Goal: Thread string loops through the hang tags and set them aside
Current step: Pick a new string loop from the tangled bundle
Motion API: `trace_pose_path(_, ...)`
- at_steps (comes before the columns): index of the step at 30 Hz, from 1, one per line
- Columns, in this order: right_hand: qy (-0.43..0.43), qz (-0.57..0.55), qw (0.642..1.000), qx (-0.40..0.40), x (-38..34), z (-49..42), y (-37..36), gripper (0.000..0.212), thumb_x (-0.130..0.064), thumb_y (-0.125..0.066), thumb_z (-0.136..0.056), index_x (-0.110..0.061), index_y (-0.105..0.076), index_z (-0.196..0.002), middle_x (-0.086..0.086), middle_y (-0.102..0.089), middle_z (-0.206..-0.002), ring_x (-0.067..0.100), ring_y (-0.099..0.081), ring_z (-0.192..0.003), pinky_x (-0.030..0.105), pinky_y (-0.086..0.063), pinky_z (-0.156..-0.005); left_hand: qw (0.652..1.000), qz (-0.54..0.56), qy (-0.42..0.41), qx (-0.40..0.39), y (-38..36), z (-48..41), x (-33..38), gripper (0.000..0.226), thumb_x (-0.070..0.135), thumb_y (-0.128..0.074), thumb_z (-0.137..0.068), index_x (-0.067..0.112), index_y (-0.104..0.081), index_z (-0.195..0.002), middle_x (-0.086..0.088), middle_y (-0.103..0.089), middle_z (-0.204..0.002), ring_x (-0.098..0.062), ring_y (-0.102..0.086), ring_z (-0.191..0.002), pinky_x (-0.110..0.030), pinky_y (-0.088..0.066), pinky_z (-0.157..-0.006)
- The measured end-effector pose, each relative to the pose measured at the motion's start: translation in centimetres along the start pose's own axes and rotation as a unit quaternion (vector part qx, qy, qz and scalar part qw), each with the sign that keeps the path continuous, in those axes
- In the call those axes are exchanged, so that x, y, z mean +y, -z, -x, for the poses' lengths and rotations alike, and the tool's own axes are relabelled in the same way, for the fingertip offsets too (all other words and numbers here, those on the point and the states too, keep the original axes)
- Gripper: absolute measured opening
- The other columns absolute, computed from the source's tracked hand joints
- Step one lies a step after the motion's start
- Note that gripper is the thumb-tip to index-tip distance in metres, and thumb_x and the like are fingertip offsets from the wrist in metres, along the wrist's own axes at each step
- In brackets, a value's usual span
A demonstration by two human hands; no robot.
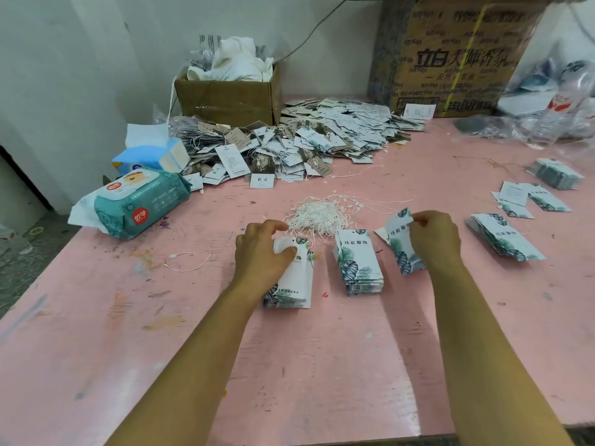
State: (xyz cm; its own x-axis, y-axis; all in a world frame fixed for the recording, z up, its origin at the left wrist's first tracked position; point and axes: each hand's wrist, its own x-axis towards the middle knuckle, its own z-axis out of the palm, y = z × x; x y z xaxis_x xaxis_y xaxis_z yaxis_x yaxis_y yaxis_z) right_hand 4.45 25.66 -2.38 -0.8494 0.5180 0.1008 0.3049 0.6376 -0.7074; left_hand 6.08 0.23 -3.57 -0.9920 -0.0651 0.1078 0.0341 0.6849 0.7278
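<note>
Three stacks of white hang tags with green leaf print lie on the pink table (322, 365). My left hand (262, 252) grips the top of the left stack (294, 284), fingers curled over its upper edge. The middle stack (359, 262) lies untouched between my hands. My right hand (436, 238) pinches the top of a lifted tag (399, 239), which is tilted up off the table. A tangle of white string loops (317, 215) sits just beyond both hands.
A large heap of strung tags (289, 143) spreads across the back. Further tag stacks (505, 241) lie to the right. A wet-wipes pack (138, 204) and a tissue pack (151, 156) are at the left, with cardboard boxes (228, 94) behind. One loose string loop (190, 260) lies left of my hand.
</note>
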Motion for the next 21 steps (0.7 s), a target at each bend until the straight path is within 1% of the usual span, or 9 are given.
trace_pose_path(2, -0.026, 0.045, 0.998, -0.042, 0.4, 0.0, -0.4, 0.03, -0.001, -0.045, -0.086, -0.006, -0.066, -0.107, 0.02, -0.065, -0.106, 0.027, -0.047, -0.078, 0.027, -0.034, -0.068, 0.999, 0.035, 0.002, -0.005, -0.2, 0.0, -0.2, 0.038, 0.019, -0.066, -0.081, 0.026, -0.055, -0.117, -0.003, -0.048, -0.117, -0.026, -0.044, -0.11, -0.034, -0.038, -0.094)
trace_pose_path(4, -0.046, 0.076, 0.994, -0.07, 0.6, 0.2, -0.9, 0.028, -0.002, -0.046, -0.087, -0.004, -0.064, -0.107, 0.02, -0.063, -0.108, 0.028, -0.049, -0.081, 0.029, -0.038, -0.071, 0.996, 0.084, 0.003, -0.004, -0.4, -0.1, -0.5, 0.036, 0.017, -0.068, -0.081, 0.026, -0.055, -0.113, -0.001, -0.05, -0.113, -0.023, -0.05, -0.1, -0.037, -0.045, -0.088)
trace_pose_path(6, -0.051, 0.137, 0.986, -0.082, 0.2, 0.4, -1.2, 0.031, -0.008, -0.046, -0.089, -0.005, -0.059, -0.116, 0.02, -0.057, -0.119, 0.034, -0.049, -0.102, 0.034, -0.039, -0.084, 0.99, 0.14, 0.005, 0.006, -0.4, -0.2, -0.8, 0.032, 0.017, -0.069, -0.081, 0.03, -0.055, -0.106, 0.0, -0.052, -0.111, -0.015, -0.051, -0.088, -0.03, -0.047, -0.074)
trace_pose_path(7, -0.035, 0.17, 0.982, -0.079, -0.1, 0.5, -1.4, 0.034, -0.011, -0.045, -0.09, -0.008, -0.055, -0.122, 0.019, -0.052, -0.125, 0.036, -0.043, -0.113, 0.037, -0.036, -0.091, 0.986, 0.165, 0.007, 0.013, -0.5, -0.3, -1.0, 0.029, 0.018, -0.069, -0.081, 0.032, -0.055, -0.103, 0.002, -0.053, -0.11, -0.013, -0.05, -0.084, -0.027, -0.045, -0.069)
trace_pose_path(9, 0.034, 0.181, 0.981, -0.06, -1.2, 1.0, -2.0, 0.039, -0.014, -0.046, -0.092, -0.015, -0.05, -0.131, 0.017, -0.045, -0.132, 0.037, -0.035, -0.121, 0.04, -0.03, -0.097, 0.975, 0.219, 0.009, 0.025, -0.5, -0.6, -1.3, 0.024, 0.02, -0.069, -0.082, 0.035, -0.056, -0.096, 0.007, -0.055, -0.104, -0.012, -0.051, -0.083, -0.026, -0.045, -0.067)
trace_pose_path(12, 0.181, 0.141, 0.971, -0.062, -3.6, 2.2, -3.4, 0.036, -0.018, -0.047, -0.094, -0.023, -0.052, -0.13, 0.012, -0.048, -0.134, 0.033, -0.036, -0.121, 0.041, -0.027, -0.099, 0.944, 0.323, 0.037, 0.047, -0.5, -0.8, -1.6, 0.018, 0.017, -0.066, -0.084, 0.033, -0.062, -0.091, 0.011, -0.06, -0.094, -0.016, -0.055, -0.088, -0.037, -0.049, -0.075)
trace_pose_path(15, 0.285, 0.163, 0.936, -0.13, -6.0, 3.1, -5.8, 0.032, -0.021, -0.046, -0.095, -0.029, -0.056, -0.125, 0.007, -0.055, -0.126, 0.03, -0.041, -0.117, 0.041, -0.027, -0.097, 0.923, 0.379, 0.045, 0.058, -0.9, -1.1, -1.8, 0.014, 0.014, -0.063, -0.087, 0.028, -0.065, -0.089, 0.01, -0.062, -0.091, -0.017, -0.055, -0.088, -0.034, -0.046, -0.075)
trace_pose_path(18, 0.331, 0.227, 0.898, -0.179, -7.5, 3.3, -8.1, 0.033, -0.021, -0.049, -0.094, -0.032, -0.057, -0.123, 0.005, -0.056, -0.124, 0.031, -0.04, -0.117, 0.041, -0.026, -0.095, 0.92, 0.387, 0.037, 0.044, -1.2, -1.4, -1.7, 0.014, 0.011, -0.062, -0.087, 0.024, -0.065, -0.09, 0.008, -0.062, -0.088, -0.018, -0.054, -0.083, -0.028, -0.045, -0.068)
trace_pose_path(21, 0.321, 0.307, 0.876, -0.189, -7.8, 2.8, -9.3, 0.032, -0.018, -0.054, -0.089, -0.026, -0.06, -0.119, 0.006, -0.056, -0.122, 0.032, -0.039, -0.118, 0.043, -0.024, -0.097, 0.919, 0.391, 0.041, 0.034, -1.3, -1.5, -1.5, 0.014, 0.008, -0.061, -0.087, 0.021, -0.065, -0.089, 0.005, -0.063, -0.087, -0.016, -0.055, -0.083, -0.025, -0.046, -0.067)
